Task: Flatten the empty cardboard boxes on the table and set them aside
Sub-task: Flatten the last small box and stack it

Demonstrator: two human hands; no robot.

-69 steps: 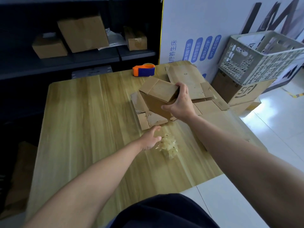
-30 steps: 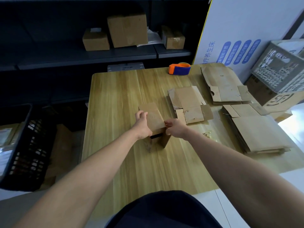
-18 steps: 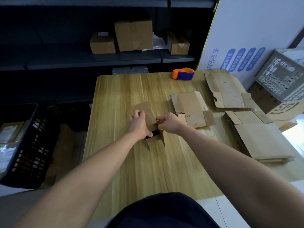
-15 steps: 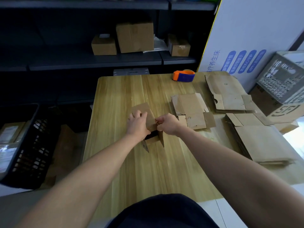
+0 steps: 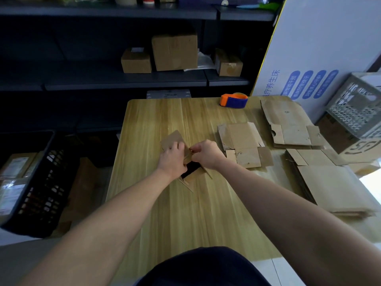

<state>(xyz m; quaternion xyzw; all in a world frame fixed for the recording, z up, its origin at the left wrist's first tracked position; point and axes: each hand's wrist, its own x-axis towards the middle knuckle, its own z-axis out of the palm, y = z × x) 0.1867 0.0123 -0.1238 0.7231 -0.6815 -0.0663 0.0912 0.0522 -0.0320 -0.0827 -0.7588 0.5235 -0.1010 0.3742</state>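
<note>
A small brown cardboard box stands in the middle of the wooden table, its near end open and dark inside. My left hand grips its top from the left. My right hand pinches something small at the box's top edge, right beside the left hand's fingers. Flattened boxes lie to the right: a small one, a larger one at the far right, and a stack near the right edge.
An orange and blue tape dispenser sits at the table's far edge. A black crate stands on the left beside the table. A grey crate rests on a box at right. Dark shelves behind hold closed boxes.
The box came from the flattened pile at right to the table's middle. Both hands closed on its top, and the right hand's fingers have drawn in to a pinch at the top edge.
</note>
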